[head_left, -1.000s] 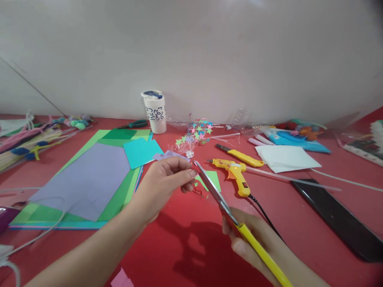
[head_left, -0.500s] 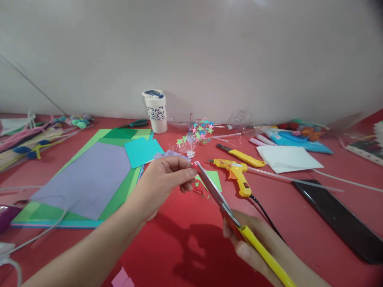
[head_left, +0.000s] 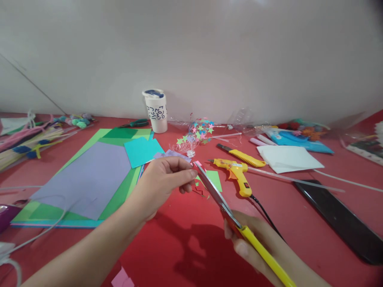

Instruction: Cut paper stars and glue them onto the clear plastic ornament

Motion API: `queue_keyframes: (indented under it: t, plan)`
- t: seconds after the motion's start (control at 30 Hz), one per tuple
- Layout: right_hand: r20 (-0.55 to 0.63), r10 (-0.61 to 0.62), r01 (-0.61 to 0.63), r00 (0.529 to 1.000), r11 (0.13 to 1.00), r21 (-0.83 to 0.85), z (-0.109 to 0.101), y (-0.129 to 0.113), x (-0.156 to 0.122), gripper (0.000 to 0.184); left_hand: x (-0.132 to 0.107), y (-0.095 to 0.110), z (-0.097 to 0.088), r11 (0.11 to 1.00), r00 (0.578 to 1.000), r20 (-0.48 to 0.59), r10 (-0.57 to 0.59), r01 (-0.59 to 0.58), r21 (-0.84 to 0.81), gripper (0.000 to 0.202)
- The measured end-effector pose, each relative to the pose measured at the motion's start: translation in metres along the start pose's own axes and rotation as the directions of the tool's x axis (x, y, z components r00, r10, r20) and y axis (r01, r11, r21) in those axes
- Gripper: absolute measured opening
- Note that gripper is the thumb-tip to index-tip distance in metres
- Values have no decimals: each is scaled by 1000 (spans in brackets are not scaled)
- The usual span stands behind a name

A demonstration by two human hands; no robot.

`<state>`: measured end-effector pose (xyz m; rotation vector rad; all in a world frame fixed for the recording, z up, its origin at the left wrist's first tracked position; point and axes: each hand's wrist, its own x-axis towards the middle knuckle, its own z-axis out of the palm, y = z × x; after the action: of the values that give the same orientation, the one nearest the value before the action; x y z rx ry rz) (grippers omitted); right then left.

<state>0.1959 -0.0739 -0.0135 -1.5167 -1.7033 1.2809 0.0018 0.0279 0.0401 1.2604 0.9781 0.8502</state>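
My right hand (head_left: 249, 243) grips a pair of scissors (head_left: 213, 190) with yellow handles, its fingers wrapped around them. The blades slant up and left, their tips at the fingertips of my left hand (head_left: 172, 175). That hand is closed in a pinch, thumb against fingers. A small pink paper piece (head_left: 197, 163) shows at its fingertips by the blade tips; most of it is hidden. Below and behind the blades, a light green paper (head_left: 214, 179) and tiny paper scraps lie on the red table (head_left: 173, 239).
At right lie a yellow glue gun (head_left: 237, 173), a utility knife (head_left: 245, 156), a black phone (head_left: 338, 219) and white tissue (head_left: 290, 158). Coloured paper sheets (head_left: 86, 179) are stacked at left. Behind stand a white cup (head_left: 158, 113) and a strand of paper stars (head_left: 200, 129).
Slightly more of the pink paper shows at the scissor tips. Both hands have stayed almost in place.
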Motion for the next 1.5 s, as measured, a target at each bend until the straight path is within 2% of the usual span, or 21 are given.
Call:
queue_keyframes:
  t: [0.37, 1.07, 1.3, 1.5]
  plan:
    - [21, 5, -5, 1000, 1000, -1, -5, -2, 3, 53, -1, 0, 0, 1000, 1000, 8, -3, 3, -6, 12]
    - [-29, -16, 15, 999, 999, -31, -5, -7, 5, 58, -3, 1, 1, 996, 1000, 20, -16, 17, -91, 9]
    - [-6, -3, 3, 1000, 1000, -2, -6, -9, 1, 54, -2, 3, 1, 998, 998, -10, 56, -56, -6, 9]
    - [-3, -24, 24, 1000, 1000, 9, -3, -10, 0, 52, -6, 4, 5, 998, 998, -19, 59, -60, -33, 8]
